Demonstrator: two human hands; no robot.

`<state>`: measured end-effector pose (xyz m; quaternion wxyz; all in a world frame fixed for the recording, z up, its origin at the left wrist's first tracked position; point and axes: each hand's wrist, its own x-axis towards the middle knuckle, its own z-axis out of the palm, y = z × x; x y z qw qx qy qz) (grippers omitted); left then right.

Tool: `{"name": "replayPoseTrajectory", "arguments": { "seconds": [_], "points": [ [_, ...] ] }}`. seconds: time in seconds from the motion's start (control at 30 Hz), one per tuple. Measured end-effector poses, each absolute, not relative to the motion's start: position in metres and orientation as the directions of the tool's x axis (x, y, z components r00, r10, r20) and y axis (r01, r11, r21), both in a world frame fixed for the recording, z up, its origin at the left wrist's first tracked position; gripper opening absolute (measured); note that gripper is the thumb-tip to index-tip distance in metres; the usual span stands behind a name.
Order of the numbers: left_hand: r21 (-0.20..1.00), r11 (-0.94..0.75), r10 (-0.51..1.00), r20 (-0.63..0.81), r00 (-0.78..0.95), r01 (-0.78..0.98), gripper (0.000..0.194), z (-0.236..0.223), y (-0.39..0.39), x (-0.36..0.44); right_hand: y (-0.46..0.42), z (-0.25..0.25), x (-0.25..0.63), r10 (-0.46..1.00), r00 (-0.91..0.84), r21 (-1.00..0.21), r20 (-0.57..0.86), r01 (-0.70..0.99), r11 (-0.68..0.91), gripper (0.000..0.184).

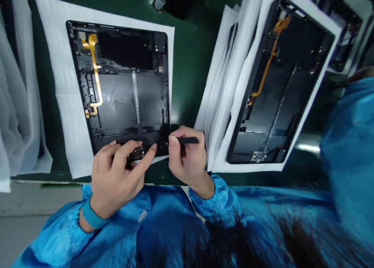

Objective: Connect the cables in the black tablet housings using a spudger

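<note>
Leftmost, a pile of white foam sheets [11, 104] lies at the bench edge. Next to it a white sheet [62, 104] carries an open tablet chassis [122, 88], back side up, with a gold flex cable [95, 73] already routed down its left side and a grey ribbon strip [136, 100] running down the middle.

At the chassis's near edge the left hand [117, 178] has thumb and fingers closed around a small circuit board [136, 153], holding it against the bottom edge of the frame (whether it is seated in its slot cannot be told; the fingers cover it).

Just beside it, the right hand [187, 160] pinches a thin black tool [188, 140] between thumb and forefinger; its tip is hidden behind the thumb, at the chassis's bottom right corner.

Judgement: cables look placed, the small board is the part in hand; seating it appears unfinished.

Further right, a stack of white sheets [222, 84] holds a second tablet chassis [280, 84], tilted, with an orange flex cable [270, 57] fitted and a small board [258, 156] at its lower edge. Far right, a blue sleeve [350, 143] of another person.
</note>
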<state>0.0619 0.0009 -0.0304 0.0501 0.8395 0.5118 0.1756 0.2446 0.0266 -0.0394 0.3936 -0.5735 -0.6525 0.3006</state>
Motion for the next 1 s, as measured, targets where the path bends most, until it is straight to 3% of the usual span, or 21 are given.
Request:
{"name": "replayPoseTrajectory", "arguments": {
  "seconds": [0.43,0.63,0.9,1.0],
  "points": [
    [0.208,-0.47,0.878,0.214,0.429,0.858,0.064,-0.03,0.001,0.062,0.033,-0.036,0.246,0.977,-0.139,-0.868,0.16,0.451,0.206,0.02],
    [0.204,-0.476,0.875,0.21,0.437,0.856,0.066,-0.031,0.0,0.061,0.029,-0.041,0.248,0.977,-0.103,-0.928,0.185,0.31,0.208,0.018],
    [0.222,-0.454,0.889,0.178,0.422,0.863,0.06,-0.027,0.0,0.063,0.015,-0.036,0.261,0.912,-0.24,-0.754,0.332,0.514,0.409,0.035],
    [0.224,-0.439,0.898,0.148,0.415,0.87,0.061,-0.026,0.001,0.064,0.015,-0.033,0.262,0.881,-0.301,-0.715,0.365,0.515,0.472,0.041]
  ]
}}
